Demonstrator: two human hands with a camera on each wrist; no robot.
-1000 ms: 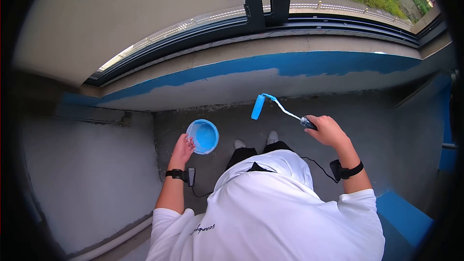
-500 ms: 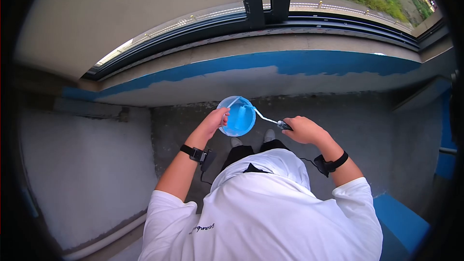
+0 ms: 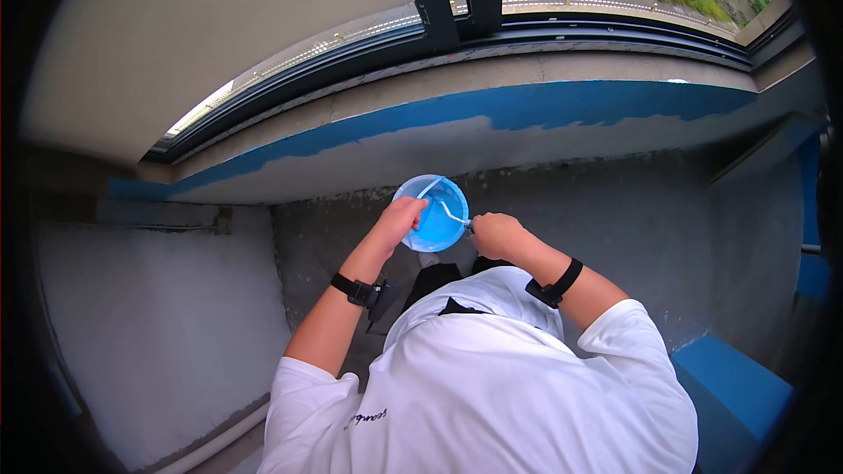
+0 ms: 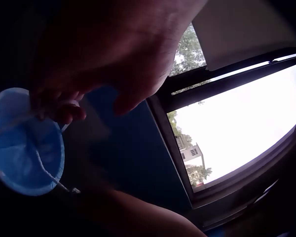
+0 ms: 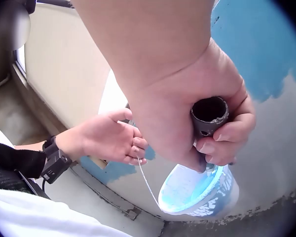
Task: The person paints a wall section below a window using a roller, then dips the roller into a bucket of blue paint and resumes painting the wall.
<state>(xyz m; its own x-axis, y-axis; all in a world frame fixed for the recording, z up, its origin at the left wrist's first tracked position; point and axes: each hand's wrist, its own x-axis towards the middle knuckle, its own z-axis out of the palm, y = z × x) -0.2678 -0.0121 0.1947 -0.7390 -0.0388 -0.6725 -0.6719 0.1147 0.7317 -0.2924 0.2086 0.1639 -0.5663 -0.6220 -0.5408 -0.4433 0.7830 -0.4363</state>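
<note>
Gripping the pale bail (image 3: pixel 429 186) with curled fingers, the left hand (image 3: pixel 403 218) lies over the left side of the bucket (image 3: pixel 458 230), its fingertips reaching over the opening in my head view. The right hand (image 3: pixel 499 237) is clamped round the dark roller handle (image 5: pixel 205 112), just outside the right side of the rim. The hands are apart, with most of the bucket's mouth between them, and I judge the left to be the nearer one to it.

What matters most to me is the line of the roller. Its white bent frame (image 3: pixel 450 213) leaves the right hand, crosses the right side of the rim and runs inward, leftward and a little away from the body, into the bucket. I cannot pick out the roller's sleeve against the blue paint inside. In the right wrist view I look onto the open end of the grip, with the bucket beyond and below the fingers; whether its base touches the floor (image 3: pixel 597 211) I can't tell.

Ahead of both hands stands the low wall (image 3: pixel 413 146), blue along its top with a ragged lower edge and pale grey beneath. The window frame (image 3: pixel 439 9) runs above it.
</note>
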